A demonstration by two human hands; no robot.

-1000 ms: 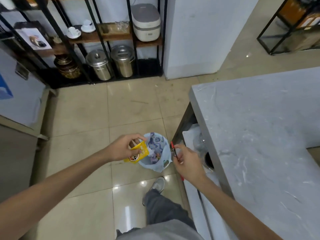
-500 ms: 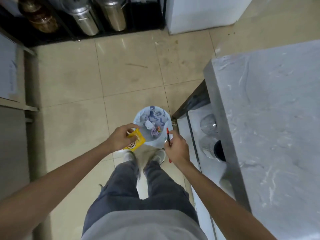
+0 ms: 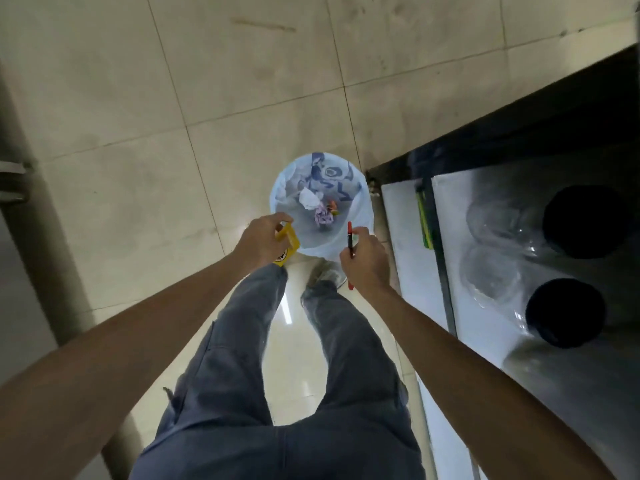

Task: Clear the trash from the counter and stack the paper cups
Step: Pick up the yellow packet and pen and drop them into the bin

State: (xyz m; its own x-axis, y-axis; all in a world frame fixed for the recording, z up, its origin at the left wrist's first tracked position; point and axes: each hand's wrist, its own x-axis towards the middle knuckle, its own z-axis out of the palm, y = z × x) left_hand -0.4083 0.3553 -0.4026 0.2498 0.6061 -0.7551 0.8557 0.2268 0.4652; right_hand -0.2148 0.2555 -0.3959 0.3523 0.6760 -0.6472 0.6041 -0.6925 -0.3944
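Since half a second ago our view has tipped further down: the shelf with its steel canisters has left the top of the frame, the bin [image 3: 322,209] now sits nearer the middle on the tiled floor [image 3: 138,98], and both hands have closed in on its near rim. Our left hand [image 3: 263,239] grips the yellow wrapper [image 3: 289,242] with curled fingers, the packet poking out past them at the bin's near-left edge. Our right hand [image 3: 367,259] pinches the red marker [image 3: 350,251] upright at the near-right edge, its tip above the fingers, beside the open drawer [image 3: 405,216].
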